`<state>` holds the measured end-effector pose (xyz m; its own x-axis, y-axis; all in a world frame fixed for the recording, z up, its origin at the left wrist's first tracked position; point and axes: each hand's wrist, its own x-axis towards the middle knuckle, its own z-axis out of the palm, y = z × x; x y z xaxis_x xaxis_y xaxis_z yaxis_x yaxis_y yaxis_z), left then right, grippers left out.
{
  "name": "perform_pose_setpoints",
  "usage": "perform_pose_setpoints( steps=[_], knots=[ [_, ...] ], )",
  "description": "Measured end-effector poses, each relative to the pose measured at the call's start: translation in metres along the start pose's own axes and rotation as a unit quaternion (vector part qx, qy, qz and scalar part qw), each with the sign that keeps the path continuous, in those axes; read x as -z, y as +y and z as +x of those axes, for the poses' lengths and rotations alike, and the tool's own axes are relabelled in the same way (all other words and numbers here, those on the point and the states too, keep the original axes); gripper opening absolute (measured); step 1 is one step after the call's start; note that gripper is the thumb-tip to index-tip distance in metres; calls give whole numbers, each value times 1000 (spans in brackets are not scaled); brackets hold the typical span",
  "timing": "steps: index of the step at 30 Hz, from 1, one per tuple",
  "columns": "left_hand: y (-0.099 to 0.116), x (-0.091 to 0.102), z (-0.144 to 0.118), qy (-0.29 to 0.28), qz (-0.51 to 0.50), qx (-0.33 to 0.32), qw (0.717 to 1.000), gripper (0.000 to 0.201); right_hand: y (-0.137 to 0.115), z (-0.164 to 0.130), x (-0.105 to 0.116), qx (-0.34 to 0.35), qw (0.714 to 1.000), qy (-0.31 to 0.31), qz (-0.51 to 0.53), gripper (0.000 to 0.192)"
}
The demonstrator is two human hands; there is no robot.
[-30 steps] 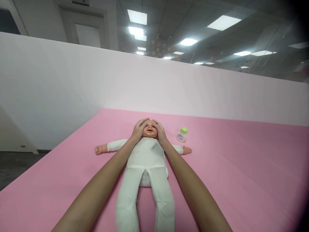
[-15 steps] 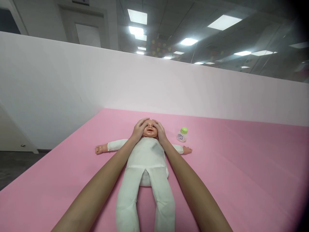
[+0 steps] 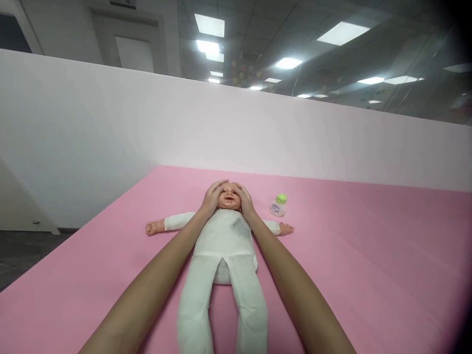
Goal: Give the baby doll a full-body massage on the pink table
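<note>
A baby doll (image 3: 225, 236) with a white cloth body lies on its back, its face up and its arms stretched out to both sides. My left hand (image 3: 213, 196) cups the left side of its head, with the fingers curved over the temple and forehead. On the other side of the head, my right hand (image 3: 245, 197) is wrapped the same way. The doll's mouth and nose show between my hands, while the sides of its head are hidden. Both my forearms pass over the doll's arms.
A small clear bottle (image 3: 278, 206) with a green cap stands right of the doll's head. The pink tabletop (image 3: 354, 255) meets a white partition (image 3: 258, 132) at the back. Its left edge drops to a dark floor (image 3: 22, 255).
</note>
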<state>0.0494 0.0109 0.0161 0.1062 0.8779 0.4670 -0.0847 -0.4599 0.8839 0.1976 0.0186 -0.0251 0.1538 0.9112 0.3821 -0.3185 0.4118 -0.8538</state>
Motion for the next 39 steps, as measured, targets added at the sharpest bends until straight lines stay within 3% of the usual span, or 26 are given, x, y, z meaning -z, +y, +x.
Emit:
perform_pose_setpoints(
  steps=[39],
  knots=[
    [2,0,0,-2,-2,-1,1000,40,4,1,1,3,1000,0,7,40]
  ],
)
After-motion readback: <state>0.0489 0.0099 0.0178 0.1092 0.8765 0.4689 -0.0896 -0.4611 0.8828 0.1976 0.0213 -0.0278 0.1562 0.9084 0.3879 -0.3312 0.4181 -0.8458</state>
